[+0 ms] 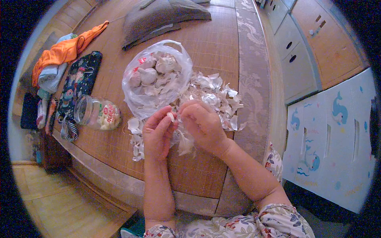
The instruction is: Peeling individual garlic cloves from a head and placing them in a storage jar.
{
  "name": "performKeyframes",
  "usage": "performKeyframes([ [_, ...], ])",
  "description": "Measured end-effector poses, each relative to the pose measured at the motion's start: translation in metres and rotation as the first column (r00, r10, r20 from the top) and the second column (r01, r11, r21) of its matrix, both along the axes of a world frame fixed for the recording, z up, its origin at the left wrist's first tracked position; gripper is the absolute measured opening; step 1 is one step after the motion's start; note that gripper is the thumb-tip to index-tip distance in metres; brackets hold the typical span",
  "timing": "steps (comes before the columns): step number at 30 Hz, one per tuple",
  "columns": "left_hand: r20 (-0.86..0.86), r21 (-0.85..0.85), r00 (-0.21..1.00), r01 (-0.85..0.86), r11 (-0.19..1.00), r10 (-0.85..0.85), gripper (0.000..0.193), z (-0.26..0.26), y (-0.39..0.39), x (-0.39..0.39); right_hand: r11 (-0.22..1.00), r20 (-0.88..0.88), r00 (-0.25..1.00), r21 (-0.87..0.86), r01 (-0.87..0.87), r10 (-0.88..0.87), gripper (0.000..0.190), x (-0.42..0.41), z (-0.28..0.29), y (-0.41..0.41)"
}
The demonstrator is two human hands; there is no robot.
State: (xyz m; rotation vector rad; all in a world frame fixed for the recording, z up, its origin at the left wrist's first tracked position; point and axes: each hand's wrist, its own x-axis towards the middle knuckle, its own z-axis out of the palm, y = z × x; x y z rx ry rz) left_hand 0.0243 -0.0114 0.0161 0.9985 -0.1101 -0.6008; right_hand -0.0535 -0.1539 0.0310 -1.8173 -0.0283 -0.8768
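My left hand (159, 131) pinches a small pale garlic clove (171, 116) between thumb and fingertips. Close beside it on the right is my right hand (202, 125), its fingers curled towards the clove and mostly hidden behind the hand's back. Just beyond both hands, a thin white plastic bag (131, 101) lies opened out around several whole garlic bulbs (148, 76) and loose skins. A heap of papery garlic skins (218, 96) spreads to the right of the bag, with more skins (135, 126) beside and under my hands.
An open clear jar (96, 113) with peeled cloves is on the woven mat (205, 178) to the left. Behind it are a dark floral pouch (79, 80) with a striped strap and an orange cloth (58, 58). A grey-brown cushion (163, 22) lies farthest away; drawers (333, 131) stand right.
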Motion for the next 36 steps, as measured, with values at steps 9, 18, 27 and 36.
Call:
performKeyframes([
  [9,0.016,-0.001,1.0,-0.001,1.0,0.001,0.027,0.0,-0.002,-0.002,0.999,-0.063,0.997,0.002,-0.037,0.037,0.012,-0.008,0.007,-0.004],
  [18,0.082,0.025,0.997,-0.001,1.0,-0.001,0.026,0.0,-0.004,-0.003,0.987,-0.059,0.998,-0.158,0.025,-0.035,0.009,0.001,-0.005,-0.001],
  [27,0.225,0.186,0.974,-0.065,0.98,0.022,0.024,0.005,-0.007,-0.008,0.989,-0.093,0.994,-0.141,0.042,-0.055,0.012,0.0,-0.008,0.001],
  [36,0.227,0.213,0.974,-0.037,0.976,-0.013,0.026,0.006,-0.008,-0.01,0.994,-0.122,0.986,-0.016,0.109,-0.11,0.01,-0.002,0.0,-0.002],
])
